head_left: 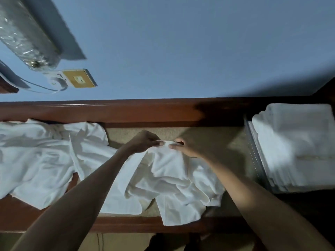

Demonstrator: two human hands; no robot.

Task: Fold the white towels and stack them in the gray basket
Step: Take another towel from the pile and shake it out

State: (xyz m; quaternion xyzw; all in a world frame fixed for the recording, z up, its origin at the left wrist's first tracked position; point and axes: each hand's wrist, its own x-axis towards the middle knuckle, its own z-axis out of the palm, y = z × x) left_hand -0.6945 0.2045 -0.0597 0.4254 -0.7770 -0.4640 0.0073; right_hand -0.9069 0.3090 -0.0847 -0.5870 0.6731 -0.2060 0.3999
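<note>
Both hands pinch the far hem of the crumpled white cloth towel (172,180): we note the left hand (143,144) and the right hand (186,148) almost touching, thumb and fingertips closed on one short stretch of edge, with the cloth peaking up to them. The towel lies mid-way along the beige padded surface (208,134), between the loose heap of unfolded white towels (39,156) on the left and the gray mesh basket (252,147) on the right, which already holds a stack of folded white towels (297,142). We judge two risks. With the grips so close, a lift would leave the cloth hanging bunched and the corners unfound, spoiling the fold. The towel's left side also appears to overlap a neighbour from the heap, so a pull may drag that piece along. The near corner lies over the dark red-brown wooden front rail (126,224) and could slide off. As far as the creasing allows us to tell, the long axis runs from the pinched far hem back toward us.
</note>
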